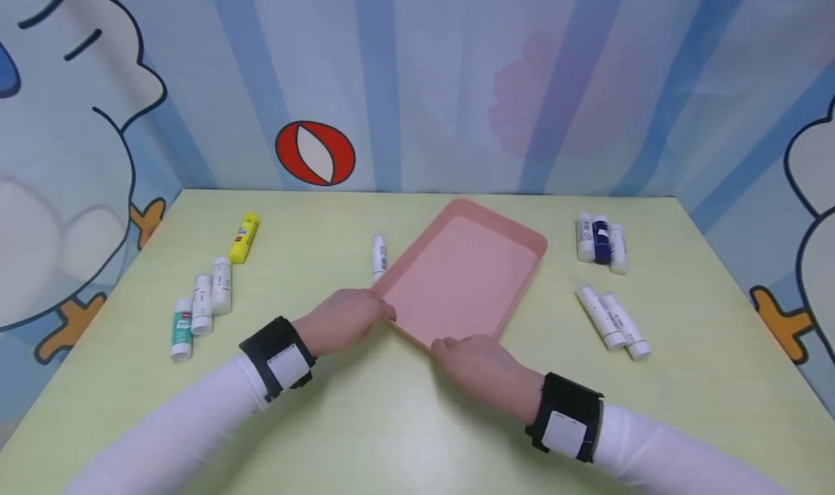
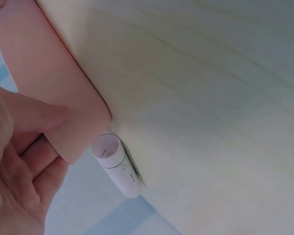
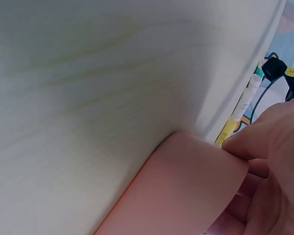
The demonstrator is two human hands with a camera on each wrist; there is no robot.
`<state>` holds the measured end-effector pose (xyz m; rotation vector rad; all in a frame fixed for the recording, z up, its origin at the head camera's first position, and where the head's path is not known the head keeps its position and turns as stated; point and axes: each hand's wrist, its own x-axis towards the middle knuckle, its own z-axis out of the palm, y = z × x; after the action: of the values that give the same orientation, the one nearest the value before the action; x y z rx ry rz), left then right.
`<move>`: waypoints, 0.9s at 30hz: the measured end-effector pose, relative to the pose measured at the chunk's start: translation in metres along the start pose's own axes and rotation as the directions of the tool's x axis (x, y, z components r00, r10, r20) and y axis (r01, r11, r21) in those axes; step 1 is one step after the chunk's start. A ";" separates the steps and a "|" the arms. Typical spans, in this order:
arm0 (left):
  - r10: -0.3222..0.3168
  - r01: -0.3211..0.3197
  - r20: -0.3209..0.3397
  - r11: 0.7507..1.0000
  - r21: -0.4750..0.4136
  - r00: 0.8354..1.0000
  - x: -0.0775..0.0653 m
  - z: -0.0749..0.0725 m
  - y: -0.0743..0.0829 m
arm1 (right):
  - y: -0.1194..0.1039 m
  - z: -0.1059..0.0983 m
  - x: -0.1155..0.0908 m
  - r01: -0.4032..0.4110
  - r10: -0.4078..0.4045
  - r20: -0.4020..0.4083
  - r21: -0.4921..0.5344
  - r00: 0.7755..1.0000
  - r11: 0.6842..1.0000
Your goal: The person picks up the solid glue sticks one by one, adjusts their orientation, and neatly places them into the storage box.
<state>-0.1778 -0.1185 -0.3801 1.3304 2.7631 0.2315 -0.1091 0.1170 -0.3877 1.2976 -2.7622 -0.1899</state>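
Observation:
A shallow pink tray (image 1: 463, 277) with a raised rim lies turned at an angle on the table, nothing inside it. My left hand (image 1: 344, 319) grips its left corner, the thumb on the outer wall and the fingers over the rim in the left wrist view. At the near corner my right hand (image 1: 483, 368) pinches the rim between thumb and fingers. Just behind the tray's left edge lies a white glue stick (image 1: 380, 256), its lower end hidden by the tray; in the left wrist view this glue stick (image 2: 120, 169) shows close beside the tray's corner.
To the left lie a yellow glue stick (image 1: 244, 238), two white ones (image 1: 212, 296) and a teal one (image 1: 182, 328). On the right, a dark blue stick (image 1: 601, 240) sits between two white ones, with two more white sticks (image 1: 613, 321) nearer. A patterned curtain (image 1: 443, 82) stands behind the table.

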 end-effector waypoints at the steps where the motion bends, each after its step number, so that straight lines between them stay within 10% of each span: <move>1: -0.008 0.008 0.003 1.000 -0.004 1.000 -0.001 -0.001 0.000 | -0.002 0.000 0.001 0.002 -0.002 -0.001 -0.001 1.000 1.000; 10: -0.052 0.053 0.035 0.998 -0.037 0.998 -0.005 -0.006 -0.003 | -0.014 -0.005 0.006 0.053 -0.053 -0.023 0.007 0.998 0.999; 18: -0.050 0.053 0.037 0.997 -0.063 0.998 -0.005 -0.008 -0.012 | -0.009 -0.017 0.008 0.084 -0.088 0.003 0.246 0.996 0.966; 27: -0.035 0.036 0.023 0.998 -0.042 0.999 -0.008 -0.009 -0.020 | 0.053 -0.041 0.011 -0.081 0.111 -0.072 0.331 0.991 0.940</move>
<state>-0.1894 -0.1383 -0.3745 1.2656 2.7446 0.2704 -0.1510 0.1393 -0.3394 1.1918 -2.8548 0.3418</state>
